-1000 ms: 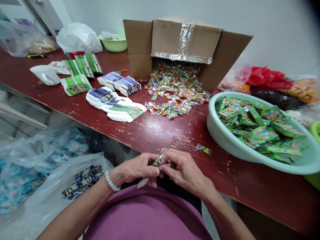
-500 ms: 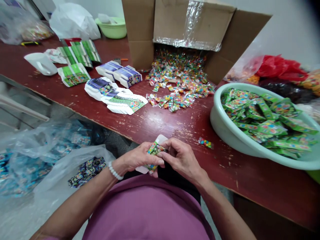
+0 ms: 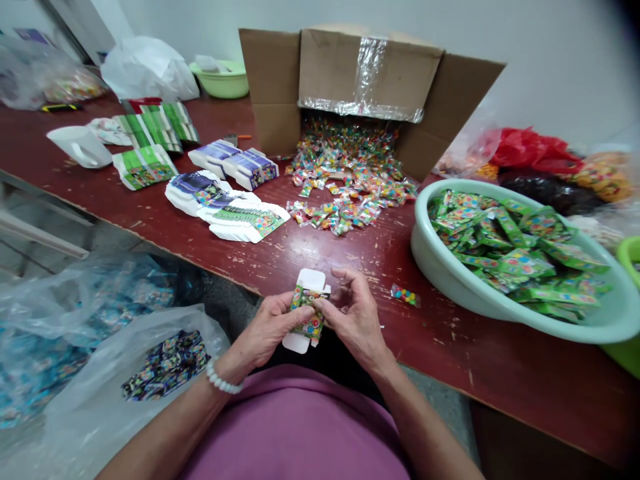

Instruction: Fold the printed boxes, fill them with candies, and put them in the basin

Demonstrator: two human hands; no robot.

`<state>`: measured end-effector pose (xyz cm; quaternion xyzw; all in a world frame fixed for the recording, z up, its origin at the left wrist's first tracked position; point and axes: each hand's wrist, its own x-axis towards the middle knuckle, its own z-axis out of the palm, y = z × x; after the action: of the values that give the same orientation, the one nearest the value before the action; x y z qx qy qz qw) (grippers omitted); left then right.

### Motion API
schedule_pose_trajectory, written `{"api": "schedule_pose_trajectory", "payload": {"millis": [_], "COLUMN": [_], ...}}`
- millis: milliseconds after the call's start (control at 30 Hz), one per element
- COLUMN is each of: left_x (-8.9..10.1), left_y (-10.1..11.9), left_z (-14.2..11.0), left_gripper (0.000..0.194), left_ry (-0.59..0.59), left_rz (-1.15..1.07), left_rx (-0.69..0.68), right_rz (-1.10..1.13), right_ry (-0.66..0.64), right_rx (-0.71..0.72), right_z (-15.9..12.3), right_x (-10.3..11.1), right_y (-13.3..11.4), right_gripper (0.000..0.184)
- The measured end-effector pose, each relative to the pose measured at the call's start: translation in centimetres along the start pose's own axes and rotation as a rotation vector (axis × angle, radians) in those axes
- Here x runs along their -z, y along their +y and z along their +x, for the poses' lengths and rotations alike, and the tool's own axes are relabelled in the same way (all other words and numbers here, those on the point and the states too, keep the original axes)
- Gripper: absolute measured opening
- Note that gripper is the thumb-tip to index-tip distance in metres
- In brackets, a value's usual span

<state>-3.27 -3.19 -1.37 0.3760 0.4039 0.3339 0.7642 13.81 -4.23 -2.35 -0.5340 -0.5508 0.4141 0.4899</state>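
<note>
1. Our left hand [image 3: 273,330] and right hand [image 3: 353,320] both grasp a small printed carton [image 3: 306,312] at the edge of the red table [image 3: 465,367].
2. A cardboard box [image 3: 367,80] spills sweets [image 3: 350,180] at 12 o'clock.
3. A pale green basin [image 3: 425,250] sits at 2 o'clock.

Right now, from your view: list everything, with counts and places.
cardboard box: 1, brown, on its side, far table edge
wrapped sweets: many, multicoloured, heaped at box mouth
basin: 1, pale green, table right
green cartons: many, green, in basin
flat carton stacks: several, green or purple, table middle and left
plastic jug: 1, white, table far left
table: 1, dark red, under these
printed carton: 1, green and white, between hands
left hand: on carton
bead bracelet: 1, white, left wrist
right hand: on carton
</note>
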Motion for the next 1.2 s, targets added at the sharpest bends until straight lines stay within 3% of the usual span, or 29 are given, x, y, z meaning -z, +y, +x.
{"api": "schedule_pose_trajectory", "payload": {"millis": [133, 233, 333, 433, 500, 633, 767, 900, 967, 1067, 1200], "left_x": [-0.6, -0.8, -1.0, -1.2, -1.3, -1.0, -0.4, 0.1, 0.3, 0.5, 0.2], "left_y": [-0.5, -0.5, -0.7, -0.9, -0.8, -0.6, -0.4, 0.0, 0.1, 0.2, 0.0], "left_z": [0.1, 0.0, -0.3, -0.7, -0.9, -0.9, -0.8, -0.7, -0.7, -0.6, -0.5], "left_gripper": [0.035, 0.034, 0.053, 0.063, 0.058, 0.044, 0.03, 0.023, 0.02, 0.016, 0.033], "left_ry": [0.107, 0.147, 0.258, 0.307, 0.334, 0.307, 0.236, 0.183, 0.148, 0.132, 0.214], "left_rz": [0.001, 0.169, 0.238, 0.248, 0.262, 0.242, 0.246, 0.358, 0.409, 0.393, 0.152], "left_rx": [-0.042, -0.165, -0.312, -0.385, -0.412, -0.342, -0.239, -0.245, -0.272, -0.309, -0.295], "right_rz": [0.273, 0.235, 0.174, 0.26, 0.348, 0.393, 0.451, 0.533, 0.538, 0.458, 0.388], "right_ry": [-0.059, 0.004, 0.034, 0.071, 0.072, 0.044, -0.023, -0.077, -0.141, -0.211, -0.129], "right_rx": [-0.195, -0.148, -0.101, -0.099, -0.08, -0.118, -0.278, -0.359, -0.345, -0.265, -0.157], "right_z": [-0.5, -0.6, -0.4, -0.5, -0.7, -0.7, 0.0, 0.7, 0.9, 1.0, 0.7], "right_x": [-0.9, -0.7, -0.6, -0.9, -1.2, -1.2, -0.4, 0.4, 0.7, 0.8, 0.6], "right_y": [0.1, -0.1, -0.3, -0.3, -0.2, -0.1, -0.2, -0.5, -0.6, -0.4, 0.1], "right_gripper": [0.025, 0.024, 0.018, 0.034, 0.031, 0.02, 0.026, 0.037, 0.044, 0.027, 0.021]}}
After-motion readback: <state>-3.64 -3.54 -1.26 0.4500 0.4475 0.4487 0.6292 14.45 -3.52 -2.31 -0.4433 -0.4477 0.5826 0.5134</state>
